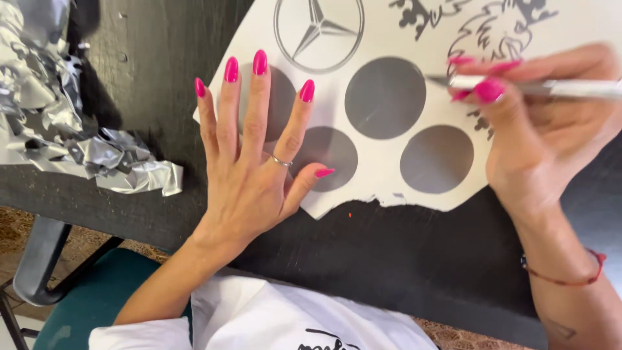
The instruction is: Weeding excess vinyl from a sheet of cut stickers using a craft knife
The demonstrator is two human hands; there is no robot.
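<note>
White sticker sheet (pixel 382 172) with grey circles lies on the dark table (pixel 402 253), left hand (pixel 256 162) spread flat on its left part, right hand (pixel 544 123) pinching a silver craft knife (pixel 518 85) over its right edge, crumpled silver scraps (pixel 84 149) well left of the sheet.

Close head view, straight down

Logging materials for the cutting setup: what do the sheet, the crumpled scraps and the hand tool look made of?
Sheet: likely white backing paper carrying matte grey vinyl-like film, cut into discs.
Crumpled scraps: shiny silver film or foil, creased and reflective.
Tool in the right hand: looks like metal, a slim silvery barrel with a fine tip.
</note>
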